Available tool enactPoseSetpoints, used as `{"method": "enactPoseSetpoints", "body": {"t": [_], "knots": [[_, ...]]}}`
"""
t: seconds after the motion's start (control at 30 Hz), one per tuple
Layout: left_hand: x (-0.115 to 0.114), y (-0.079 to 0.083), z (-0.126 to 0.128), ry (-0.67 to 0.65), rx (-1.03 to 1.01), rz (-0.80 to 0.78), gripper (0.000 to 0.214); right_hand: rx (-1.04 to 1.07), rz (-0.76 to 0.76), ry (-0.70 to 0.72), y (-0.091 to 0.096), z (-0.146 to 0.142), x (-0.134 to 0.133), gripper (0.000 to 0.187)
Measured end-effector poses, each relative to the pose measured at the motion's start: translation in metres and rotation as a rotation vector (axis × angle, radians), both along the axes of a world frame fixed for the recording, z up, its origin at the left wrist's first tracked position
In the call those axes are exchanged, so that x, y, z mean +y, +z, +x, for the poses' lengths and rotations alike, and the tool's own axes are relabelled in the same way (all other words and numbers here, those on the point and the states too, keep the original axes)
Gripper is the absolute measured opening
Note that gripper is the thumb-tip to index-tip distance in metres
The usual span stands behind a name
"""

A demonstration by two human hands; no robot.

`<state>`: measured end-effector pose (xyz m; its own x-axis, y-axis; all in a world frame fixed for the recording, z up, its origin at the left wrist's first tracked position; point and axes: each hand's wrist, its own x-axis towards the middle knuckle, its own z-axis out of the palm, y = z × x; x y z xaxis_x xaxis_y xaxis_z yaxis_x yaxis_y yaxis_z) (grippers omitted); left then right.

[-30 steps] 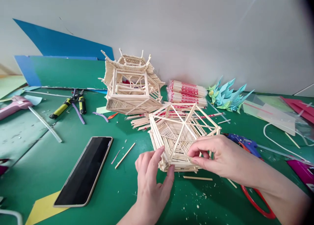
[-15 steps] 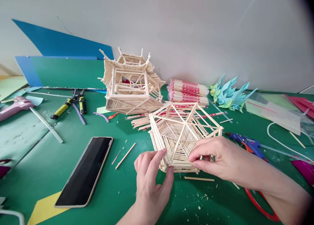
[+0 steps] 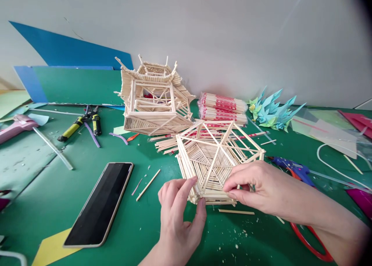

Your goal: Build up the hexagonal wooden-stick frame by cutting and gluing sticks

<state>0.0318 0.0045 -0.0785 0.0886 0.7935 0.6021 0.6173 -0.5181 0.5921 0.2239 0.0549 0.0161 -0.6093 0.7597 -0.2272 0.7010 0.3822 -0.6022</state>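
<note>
A six-sided frame of thin wooden sticks (image 3: 220,146) sits on the green table, its crossed spokes above a floor of packed sticks. My left hand (image 3: 180,219) grips its near left corner, thumb and forefinger on either side. At the near edge, the closed fingertips of my right hand (image 3: 258,184) pinch a wooden stick lying along the frame; part of it is hidden by the fingers. A loose stick (image 3: 236,212) lies just in front. Behind and to the left stands a larger pagoda-like stick model (image 3: 152,114).
Packed stick bundles (image 3: 222,107) and blue folded-paper shapes (image 3: 270,109) lie at the back. A phone (image 3: 100,204) is at left, beyond it pliers (image 3: 71,129) and a pink glue gun (image 3: 19,127). Near my right arm are a blue glue gun (image 3: 293,167) and red-handled scissors (image 3: 312,246).
Both hands stay at the same places on the frame. The view has shifted very slightly, with the things at left a little farther left.
</note>
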Motion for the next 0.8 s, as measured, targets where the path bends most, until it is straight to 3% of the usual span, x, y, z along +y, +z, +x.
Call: {"method": "enactPoseSetpoints", "body": {"t": [0.8], "knots": [[0.0021, 0.0016, 0.0005, -0.078, -0.064, 0.043, 0.039, -0.101, 0.018, 0.08, 0.008, -0.0043, 0.0065, 0.021]]}}
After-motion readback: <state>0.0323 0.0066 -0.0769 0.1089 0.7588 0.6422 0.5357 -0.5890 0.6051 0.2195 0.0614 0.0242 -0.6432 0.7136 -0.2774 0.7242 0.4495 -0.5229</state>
